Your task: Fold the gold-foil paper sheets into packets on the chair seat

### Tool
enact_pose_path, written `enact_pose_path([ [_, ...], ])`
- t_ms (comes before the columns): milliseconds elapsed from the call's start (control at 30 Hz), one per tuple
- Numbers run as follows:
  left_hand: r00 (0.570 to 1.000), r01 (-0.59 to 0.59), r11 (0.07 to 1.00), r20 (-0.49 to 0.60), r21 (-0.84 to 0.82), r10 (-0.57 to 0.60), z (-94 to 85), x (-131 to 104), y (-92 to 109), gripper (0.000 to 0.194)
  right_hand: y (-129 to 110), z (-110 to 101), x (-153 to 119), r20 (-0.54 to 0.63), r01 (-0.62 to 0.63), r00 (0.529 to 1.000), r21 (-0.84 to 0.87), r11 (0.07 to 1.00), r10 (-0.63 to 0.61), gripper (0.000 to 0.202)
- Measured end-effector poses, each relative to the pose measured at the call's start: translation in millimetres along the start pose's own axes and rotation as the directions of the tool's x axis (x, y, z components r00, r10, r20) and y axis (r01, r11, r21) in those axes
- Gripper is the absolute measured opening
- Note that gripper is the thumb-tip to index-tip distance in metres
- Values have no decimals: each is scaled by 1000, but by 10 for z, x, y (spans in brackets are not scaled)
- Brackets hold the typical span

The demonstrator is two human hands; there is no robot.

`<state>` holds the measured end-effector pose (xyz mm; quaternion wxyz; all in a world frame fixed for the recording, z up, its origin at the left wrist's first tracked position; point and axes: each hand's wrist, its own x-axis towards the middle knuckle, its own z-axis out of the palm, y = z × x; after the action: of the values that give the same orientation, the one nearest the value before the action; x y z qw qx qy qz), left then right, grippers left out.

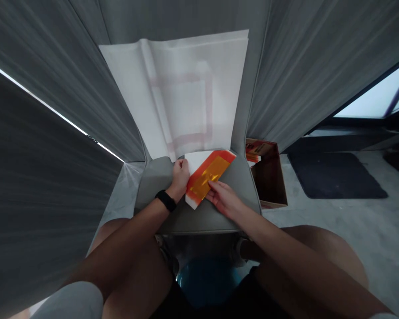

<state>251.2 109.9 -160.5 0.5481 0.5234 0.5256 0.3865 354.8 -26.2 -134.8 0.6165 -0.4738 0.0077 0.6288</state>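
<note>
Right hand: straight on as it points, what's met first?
The shiny orange strip on the red-and-white paper piece, already under its thumb; past that, probably the bare left hand, though depth is unclear.

We can read no text, label, brand or number, neither on the card (208, 175) between our left hand (181, 173) and right hand (223, 198) nor on the box (266, 147) to their right, where any print is too dim for us.

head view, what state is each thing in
large white sheet, upright, creased
orange-and-white paper, slanted, golden strip on it
left hand, closed at paper's left edge
right hand, pinching paper's lower right edge
cardboard box, open
floor mat, flat
black wristband, worn
gray chair, upright
</note>
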Motion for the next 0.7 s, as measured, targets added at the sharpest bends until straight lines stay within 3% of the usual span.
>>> enact_pose_path([
  [167, 999, 30, 1000, -37, 5, -29, 24, 37, -42, 17, -39, -1, 17, 36, 0, 999, -56, 998, 2, 3],
  [333, 996, 29, 999, -89, 24, -27, 24, 50, -68, 16, 53, 26, -3, 85, -71, 993, -104, 992, 80, 6],
  [700, 991, 62, 997, -124, 51, -55, 41, 48, -51, 15, 40, 176, -141, 20, -165, 986, -70, 984, 167, 12],
])
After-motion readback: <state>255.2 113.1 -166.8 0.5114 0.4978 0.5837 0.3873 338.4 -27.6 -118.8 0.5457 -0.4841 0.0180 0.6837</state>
